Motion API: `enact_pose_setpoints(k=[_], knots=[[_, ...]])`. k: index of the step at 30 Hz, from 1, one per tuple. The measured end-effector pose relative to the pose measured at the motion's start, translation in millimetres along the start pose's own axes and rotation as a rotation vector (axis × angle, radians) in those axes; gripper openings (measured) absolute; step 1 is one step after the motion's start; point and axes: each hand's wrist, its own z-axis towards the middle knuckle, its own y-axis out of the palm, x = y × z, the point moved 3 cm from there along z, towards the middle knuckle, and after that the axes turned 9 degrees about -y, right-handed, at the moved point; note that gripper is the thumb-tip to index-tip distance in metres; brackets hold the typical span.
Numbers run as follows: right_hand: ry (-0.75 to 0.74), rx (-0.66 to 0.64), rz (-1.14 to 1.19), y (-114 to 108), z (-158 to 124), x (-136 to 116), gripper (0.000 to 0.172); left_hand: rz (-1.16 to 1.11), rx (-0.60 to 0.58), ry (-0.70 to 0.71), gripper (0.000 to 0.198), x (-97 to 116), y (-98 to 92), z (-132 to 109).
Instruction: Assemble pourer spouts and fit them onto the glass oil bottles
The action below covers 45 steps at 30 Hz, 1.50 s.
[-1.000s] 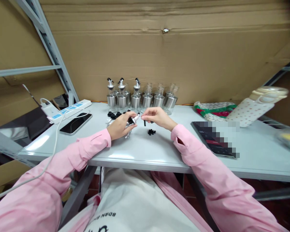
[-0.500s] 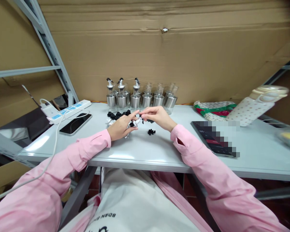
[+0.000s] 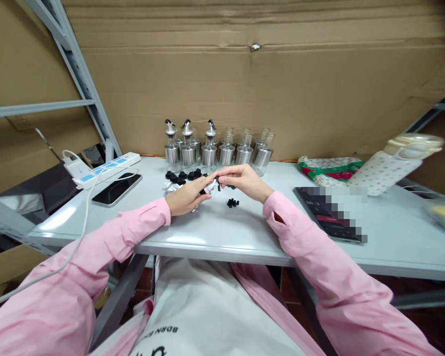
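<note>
My left hand [image 3: 188, 196] is closed around a silver pourer spout [image 3: 210, 187], with part of it hidden by the fingers. My right hand [image 3: 244, 181] pinches a small black cap [image 3: 218, 183] at the spout's tip, and the two hands nearly meet there. Just behind my left hand lie several black stoppers [image 3: 180, 176] and some silver spout pieces [image 3: 172, 187]. A small heap of black caps [image 3: 233, 202] sits below my right hand on the table.
Behind the hands stand rows of glass bottles with steel sleeves [image 3: 227, 155]; three front ones carry pourers [image 3: 210, 129]. At left are a phone [image 3: 117, 189] and a power strip [image 3: 107, 170]. At right lie a tablet [image 3: 326, 217], a patterned bag [image 3: 330, 169] and a dotted bottle [image 3: 385, 168].
My left fingers have straightened over the spout, and the right fingertips have come in against its tip with the black cap. The bottles and loose parts remain where they were.
</note>
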Motion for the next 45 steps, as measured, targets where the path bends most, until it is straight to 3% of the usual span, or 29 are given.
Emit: enact_pose_setpoints(k=[27, 33, 45], knots=[[0.028, -0.026, 0.065, 2.8, -1.2, -3.5, 0.024, -0.014, -0.072, -0.02, 0.059, -3.3, 1.0, -1.2], [0.035, 0.037, 0.035, 4.7, -1.9, -5.2, 0.025, 0.021, -0.07, -0.02, 0.059, -3.1, 0.7, -1.3], [0.073, 0.009, 0.113, 6.1, -2.6, -0.4, 0.031, 0.02, -0.042, -0.02, 0.062, -2.6, 0.6, -1.3]])
